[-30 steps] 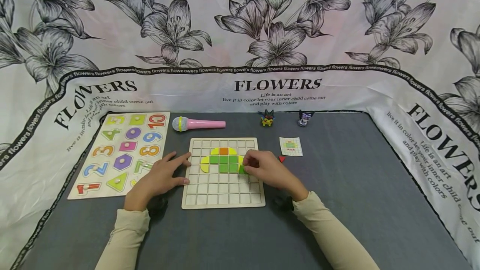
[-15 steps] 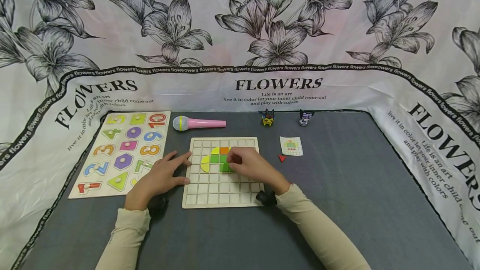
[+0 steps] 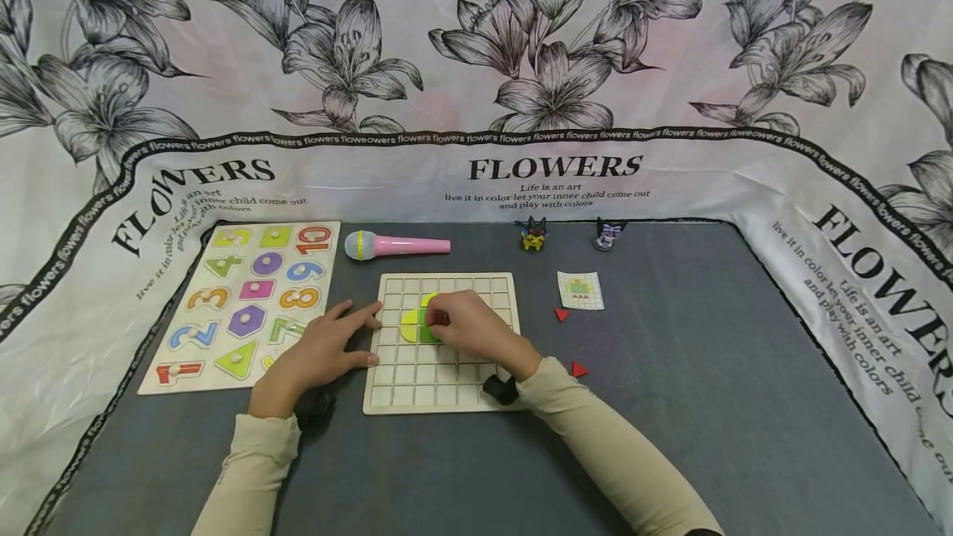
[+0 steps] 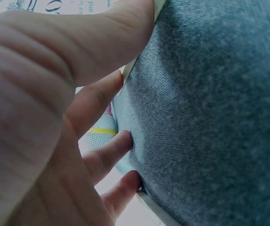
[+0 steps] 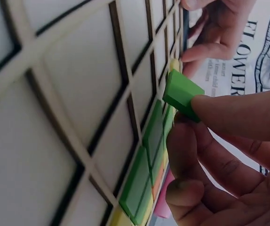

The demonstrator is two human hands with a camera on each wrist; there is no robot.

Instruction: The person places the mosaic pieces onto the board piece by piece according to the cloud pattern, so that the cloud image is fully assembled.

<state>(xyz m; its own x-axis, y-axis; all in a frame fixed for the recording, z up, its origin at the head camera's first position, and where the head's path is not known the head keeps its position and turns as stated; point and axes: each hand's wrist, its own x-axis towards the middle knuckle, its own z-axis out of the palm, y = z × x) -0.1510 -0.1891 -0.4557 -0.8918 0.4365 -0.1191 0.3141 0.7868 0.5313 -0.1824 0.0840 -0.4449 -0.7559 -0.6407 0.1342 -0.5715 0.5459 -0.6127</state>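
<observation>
My right hand (image 3: 472, 325) pinches a green square tile (image 5: 182, 92) between thumb and fingers, above the wooden grid board (image 3: 409, 395). In the right wrist view the tile is tilted and apart from the board. Several green tiles (image 5: 137, 188) lie in the grid beside it. A yellow rounded piece (image 3: 408, 326) shows at the left of the pattern, while my right hand covers most of the other pieces in the head view. My left hand (image 3: 313, 358) rests at the board's left edge, fingers spread, thumb and fingertips touching it.
A number-and-shape puzzle board (image 3: 216, 337) lies at the left. Behind the grid board is a pink toy microphone (image 3: 409, 246). Two small figurines (image 3: 533, 235) stand at the back. A pattern card (image 3: 581, 291) and two red triangles (image 3: 562, 315) lie to the right.
My right hand has moved left across the grid with the green tile, from the pattern's right side to its left. A second red triangle has come into view. My left hand has stayed still.
</observation>
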